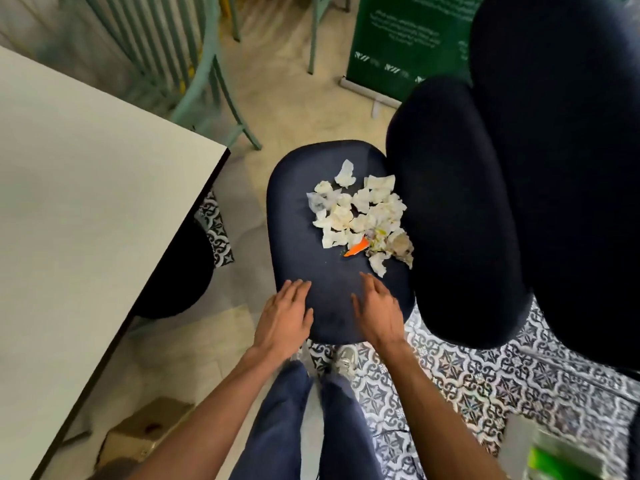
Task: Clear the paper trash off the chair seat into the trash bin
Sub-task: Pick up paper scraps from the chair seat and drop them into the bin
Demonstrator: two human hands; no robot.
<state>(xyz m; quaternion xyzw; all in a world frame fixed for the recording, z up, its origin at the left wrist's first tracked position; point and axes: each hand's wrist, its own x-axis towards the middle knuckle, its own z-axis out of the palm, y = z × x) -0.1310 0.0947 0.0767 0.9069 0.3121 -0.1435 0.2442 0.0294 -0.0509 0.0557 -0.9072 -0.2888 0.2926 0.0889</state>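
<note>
**Our left hand (284,317) and right hand (379,311) open over the chair seat (301,237)**

Our two bare forearms reach forward from the bottom of the view, above our blue jeans (277,427) and one pale shoe (346,358). Both hands lie palm down over the near edge of the dark blue seat, side by side with a gap between them. Their fingers are straight and slightly spread, and neither hand holds anything. We cannot tell whether the palms touch the fabric or hover just above it.

Beyond our fingertips sits the paper trash (360,213), a loose heap of crumpled white scraps on the far right part of the seat, close against the dark chair back (453,209). An orange scrap (356,250) lies at the near edge of the heap. The nearest white piece is just ahead of our right fingertips and not touched.

To our left stands a white table (86,202), with a cardboard box (145,431) on the floor beneath its edge. Patterned tiles (467,375) cover the floor on our right. Farther off are a teal chair (207,81) and a green banner (405,39).
</note>
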